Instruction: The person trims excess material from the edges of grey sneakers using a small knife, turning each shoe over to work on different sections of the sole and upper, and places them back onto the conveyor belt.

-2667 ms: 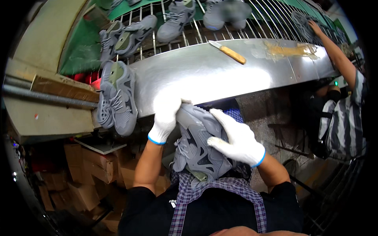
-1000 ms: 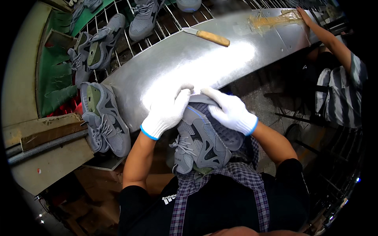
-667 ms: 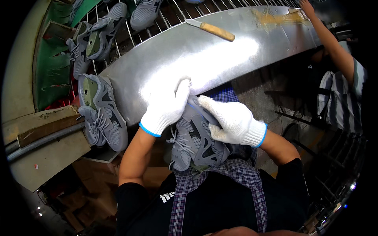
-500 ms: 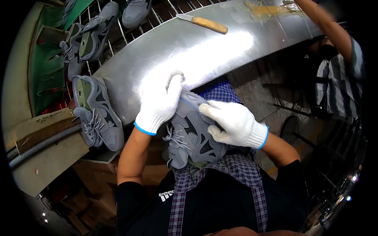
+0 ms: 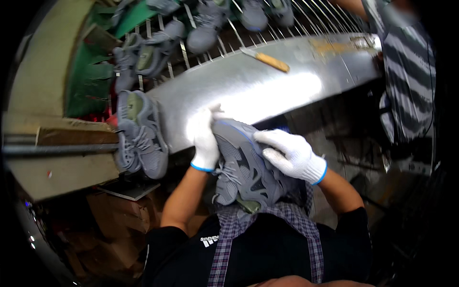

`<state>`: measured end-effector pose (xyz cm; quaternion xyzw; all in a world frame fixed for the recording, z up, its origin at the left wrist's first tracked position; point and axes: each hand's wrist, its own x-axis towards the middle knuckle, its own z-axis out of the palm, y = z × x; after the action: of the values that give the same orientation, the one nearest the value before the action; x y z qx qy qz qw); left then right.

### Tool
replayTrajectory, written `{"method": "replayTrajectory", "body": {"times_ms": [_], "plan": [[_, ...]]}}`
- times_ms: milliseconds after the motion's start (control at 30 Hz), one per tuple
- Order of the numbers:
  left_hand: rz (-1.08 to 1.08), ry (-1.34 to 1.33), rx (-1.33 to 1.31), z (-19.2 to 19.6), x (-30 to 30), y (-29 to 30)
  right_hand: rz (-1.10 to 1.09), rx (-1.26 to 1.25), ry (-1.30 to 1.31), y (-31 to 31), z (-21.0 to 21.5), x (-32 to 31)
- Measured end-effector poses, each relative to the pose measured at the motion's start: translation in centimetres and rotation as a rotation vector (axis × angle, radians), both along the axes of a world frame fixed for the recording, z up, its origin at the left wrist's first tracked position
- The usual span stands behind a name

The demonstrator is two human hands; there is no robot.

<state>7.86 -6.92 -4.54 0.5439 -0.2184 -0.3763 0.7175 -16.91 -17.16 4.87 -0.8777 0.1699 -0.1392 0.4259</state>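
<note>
The low-cut grey sneaker (image 5: 245, 165), with a knit mesh upper, raised smooth overlays, dark angular insets and grey laces, lies tipped on its side between the person's white-gloved left hand (image 5: 205, 138) at the toe and white-gloved right hand (image 5: 292, 155) along the sole edge. Its toe points away from the body, its laced top faces left, and its olive-green inside shows at the opening nearest the torso. A thin blue line follows the front edge, where upper meets sole.

Scene is shot from above via head-worn L fisheye cam; L hand (image 5: 206, 142) & R hand (image 5: 295, 155) seen close, bench (image 5: 253, 91) beyond.
</note>
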Motion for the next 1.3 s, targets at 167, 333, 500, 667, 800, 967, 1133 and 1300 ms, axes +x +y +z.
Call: {"method": "replayTrajectory", "body": {"times_ms": [167,333,500,667,800,967,1133,1300], "plan": [[-0.132,0.120,-0.019,4.4,-0.5,0.5,-0.126,0.141,0.195,-1.1,0.7,5.0],[-0.083,0.013,-0.054,7.3,-0.8,0.8,0.233,-0.494,0.044,-3.5,1.4,10.1],[-0.016,0.212,-0.184,6.2,0.0,4.1,0.097,-0.019,0.136,0.0,0.9,5.3],[-0.178,0.354,-0.403,7.4,-0.5,3.0,0.017,-0.066,0.036,0.0,5.0,6.3],[-0.256,0.239,-0.243,4.5,-0.8,2.0,-0.008,-0.199,-0.273,-0.7,6.3,2.6],[-0.525,0.685,-0.142,0.4,-2.1,6.6,-0.028,0.254,-0.707,-2.2,2.2,-1.0],[-0.643,0.148,0.168,1.0,3.4,3.3,-0.246,1.130,-0.513,-1.4,-10.6,-4.8],[-1.157,-1.053,0.523,5.4,0.7,-2.9,-0.647,1.259,-0.179,4.0,-22.1,-5.5]]}}
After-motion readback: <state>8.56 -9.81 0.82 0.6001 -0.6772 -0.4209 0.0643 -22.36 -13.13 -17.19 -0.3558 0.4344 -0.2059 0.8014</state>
